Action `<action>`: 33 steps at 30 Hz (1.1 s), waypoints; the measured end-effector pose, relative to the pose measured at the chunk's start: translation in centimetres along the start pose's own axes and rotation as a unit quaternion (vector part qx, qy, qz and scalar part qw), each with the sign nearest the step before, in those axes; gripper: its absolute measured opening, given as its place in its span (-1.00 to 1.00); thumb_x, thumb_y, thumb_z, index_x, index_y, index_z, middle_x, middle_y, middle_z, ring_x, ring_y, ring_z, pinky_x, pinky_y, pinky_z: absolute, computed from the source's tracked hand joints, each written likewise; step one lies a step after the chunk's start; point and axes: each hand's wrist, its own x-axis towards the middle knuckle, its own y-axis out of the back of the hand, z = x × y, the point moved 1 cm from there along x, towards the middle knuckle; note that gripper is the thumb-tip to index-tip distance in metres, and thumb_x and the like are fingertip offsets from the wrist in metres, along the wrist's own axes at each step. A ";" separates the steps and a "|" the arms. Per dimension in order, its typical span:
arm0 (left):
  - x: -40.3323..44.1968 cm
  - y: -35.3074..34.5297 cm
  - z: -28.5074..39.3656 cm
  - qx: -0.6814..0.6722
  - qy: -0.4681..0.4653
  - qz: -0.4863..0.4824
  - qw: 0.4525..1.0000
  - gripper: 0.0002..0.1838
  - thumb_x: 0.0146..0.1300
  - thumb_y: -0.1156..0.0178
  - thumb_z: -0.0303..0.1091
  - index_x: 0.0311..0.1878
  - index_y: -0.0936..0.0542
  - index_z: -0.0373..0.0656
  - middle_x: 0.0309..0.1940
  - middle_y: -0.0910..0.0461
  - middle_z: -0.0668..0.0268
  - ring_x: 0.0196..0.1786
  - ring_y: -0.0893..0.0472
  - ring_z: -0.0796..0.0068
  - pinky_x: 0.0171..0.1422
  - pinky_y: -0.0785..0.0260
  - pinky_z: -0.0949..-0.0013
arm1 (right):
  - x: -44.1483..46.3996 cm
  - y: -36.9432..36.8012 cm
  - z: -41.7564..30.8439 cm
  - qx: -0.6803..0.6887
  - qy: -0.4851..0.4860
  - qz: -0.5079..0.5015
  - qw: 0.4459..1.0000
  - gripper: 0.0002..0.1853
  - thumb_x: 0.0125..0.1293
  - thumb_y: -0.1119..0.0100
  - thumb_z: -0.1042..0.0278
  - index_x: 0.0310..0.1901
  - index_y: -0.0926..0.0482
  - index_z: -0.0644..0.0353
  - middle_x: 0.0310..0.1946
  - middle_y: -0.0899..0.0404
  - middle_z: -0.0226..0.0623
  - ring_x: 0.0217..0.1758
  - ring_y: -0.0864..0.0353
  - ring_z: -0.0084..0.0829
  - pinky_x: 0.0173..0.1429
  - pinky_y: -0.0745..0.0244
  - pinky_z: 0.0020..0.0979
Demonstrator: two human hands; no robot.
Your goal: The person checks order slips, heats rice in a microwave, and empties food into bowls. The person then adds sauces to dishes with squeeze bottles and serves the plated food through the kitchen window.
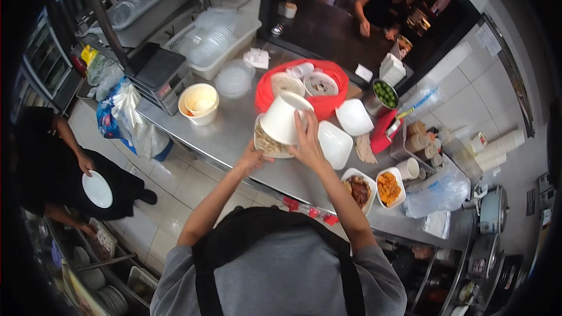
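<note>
Right grip grasps a white, tapered, paper-like tub, axis tilted, on the near side of the red plastic bag; left grip grasps a pale bowl of brownish food, partly hidden by the tub.

Steel counter: red bag, white trays, plastic lids.

food partly hidden behind white tub, wall notice print illegibly small
</note>
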 end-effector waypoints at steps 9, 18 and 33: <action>0.1 0.3 0.4 -0.003 0.018 -0.003 1.000 -0.39 0.17 0.16 -0.59 0.30 0.04 -0.12 -0.17 -0.51 0.07 -0.34 -0.65 0.38 -0.72 -0.10 0.59 | 0.1 -0.6 -0.2 -0.007 0.021 -0.006 1.000 0.03 -0.33 -0.24 0.61 0.33 -0.01 0.23 0.23 0.06 0.08 0.34 0.06 0.16 0.35 -0.04 -0.02; 0.6 0.7 -1.0 -0.034 0.013 -0.022 0.999 -0.37 0.21 0.09 -0.57 0.31 0.06 -0.02 -0.10 -0.48 0.09 -0.26 -0.65 0.35 -0.70 -0.06 0.62 | 0.5 -0.9 0.5 0.042 -0.020 0.007 0.999 0.05 -0.31 -0.26 0.60 0.35 0.04 0.20 0.24 0.08 0.10 0.34 0.08 0.17 0.35 -0.05 -0.04; -0.9 -0.2 -0.2 -0.082 0.045 -0.013 0.995 -0.43 0.27 0.08 -0.59 0.29 -0.03 0.05 0.01 -0.46 0.04 -0.24 -0.63 0.39 -0.65 -0.10 0.63 | -0.9 -0.1 3.7 0.136 -0.115 0.140 0.974 0.13 -0.30 -0.35 0.54 0.37 0.12 0.15 0.22 0.11 0.00 0.31 -0.02 -0.04 0.13 -0.44 -0.26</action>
